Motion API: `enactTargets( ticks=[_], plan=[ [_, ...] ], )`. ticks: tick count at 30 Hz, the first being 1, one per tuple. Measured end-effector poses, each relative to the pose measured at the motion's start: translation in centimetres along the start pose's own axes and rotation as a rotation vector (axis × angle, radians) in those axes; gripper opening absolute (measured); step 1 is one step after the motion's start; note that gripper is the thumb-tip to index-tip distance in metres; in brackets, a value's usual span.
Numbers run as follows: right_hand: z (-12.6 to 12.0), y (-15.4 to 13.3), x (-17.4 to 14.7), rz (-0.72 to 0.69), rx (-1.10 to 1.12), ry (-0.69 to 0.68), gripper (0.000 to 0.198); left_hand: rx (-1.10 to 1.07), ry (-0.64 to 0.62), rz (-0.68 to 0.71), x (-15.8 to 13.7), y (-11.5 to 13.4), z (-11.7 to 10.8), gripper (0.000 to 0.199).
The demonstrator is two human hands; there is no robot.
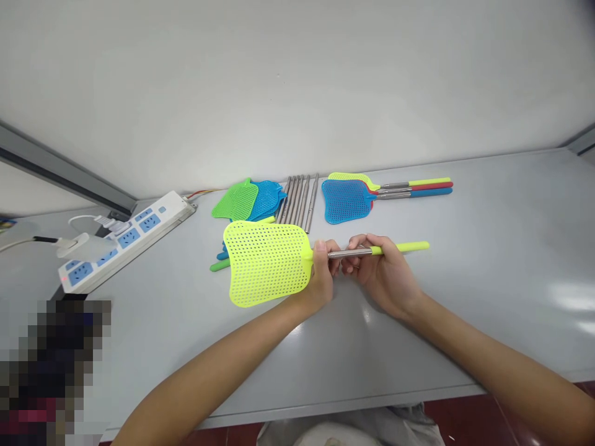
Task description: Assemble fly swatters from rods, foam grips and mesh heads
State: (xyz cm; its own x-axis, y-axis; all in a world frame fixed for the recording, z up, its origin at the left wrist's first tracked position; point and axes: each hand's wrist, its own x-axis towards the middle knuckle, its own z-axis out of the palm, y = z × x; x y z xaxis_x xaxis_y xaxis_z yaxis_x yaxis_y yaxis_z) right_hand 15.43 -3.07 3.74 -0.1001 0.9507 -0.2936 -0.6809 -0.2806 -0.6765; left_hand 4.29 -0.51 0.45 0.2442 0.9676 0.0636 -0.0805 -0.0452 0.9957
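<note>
A yellow fly swatter (269,263) with a perforated head, a metal rod and a yellow grip lies level above the table, its head to the left. My left hand (323,272) is closed on its neck, thumb on top where the head meets the rod. My right hand (383,275) is curled around the rod and the start of the yellow grip. Behind the swatter lie several loose metal rods (295,198), a green swatter head (237,199) and blue swatter heads (264,201). Green and blue grips (220,265) are partly hidden under the yellow head.
Several whole fly swatters, a blue one (346,201) on top, lie stacked at the back right. A white power strip (125,241) with plugs and cables sits at the left. The grey table (502,248) meets a pale wall (297,80). A blurred patch covers the lower left.
</note>
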Motion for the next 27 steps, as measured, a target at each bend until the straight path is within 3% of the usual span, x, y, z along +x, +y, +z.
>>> enactTargets(
  ticks=[9, 17, 23, 27],
  plan=[
    [0.1, 0.4, 0.1, 0.017, -0.043, -0.018, 0.032, -0.151, -0.013, -0.037, 0.3, 0.0, -0.1, 0.057],
    [0.2, 0.9, 0.0, 0.069, -0.105, -0.05, 0.033, -0.268, 0.093, -0.06, 1.0, -0.1, -0.1, 0.054],
    [0.0, 0.9, 0.4, 0.109, -0.045, -0.025, 0.032, -0.303, 0.011, -0.156, 1.1, -0.2, 0.1, 0.051],
    [-0.1, 0.8, 0.3, 0.134, -0.041, 0.03, 0.038, -0.25, 0.001, -0.111, 1.0, -0.3, 0.1, 0.053]
  ],
)
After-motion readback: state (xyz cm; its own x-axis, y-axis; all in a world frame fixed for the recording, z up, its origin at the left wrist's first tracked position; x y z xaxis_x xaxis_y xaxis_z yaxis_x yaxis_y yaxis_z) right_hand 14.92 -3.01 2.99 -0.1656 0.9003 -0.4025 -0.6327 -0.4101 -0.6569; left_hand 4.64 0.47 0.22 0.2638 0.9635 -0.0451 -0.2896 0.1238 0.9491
